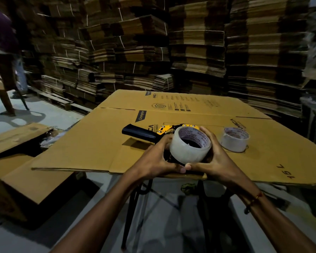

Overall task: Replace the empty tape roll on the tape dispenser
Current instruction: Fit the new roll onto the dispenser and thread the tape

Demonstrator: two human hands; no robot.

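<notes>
A full roll of clear tape [187, 150] sits over the hub of the tape dispenser [140, 134], which lies on a flattened cardboard sheet [91, 143]. The dispenser has a black handle pointing left and a yellow metal frame behind the roll. My left hand [159, 159] grips the roll's left side and my right hand [213, 157] grips its right side, thumbs meeting at the near edge. Whether the roll is fully seated on the hub is hidden. A second tape roll [234, 139], thinner, stands on the cardboard just to the right.
The cardboard sheet rests on a black folding stand [135, 201]. Tall stacks of flat cartons [190, 42] fill the back. An open carton [16, 161] lies at the left on the floor. Another person [2, 33] stands by a wooden stool at far left.
</notes>
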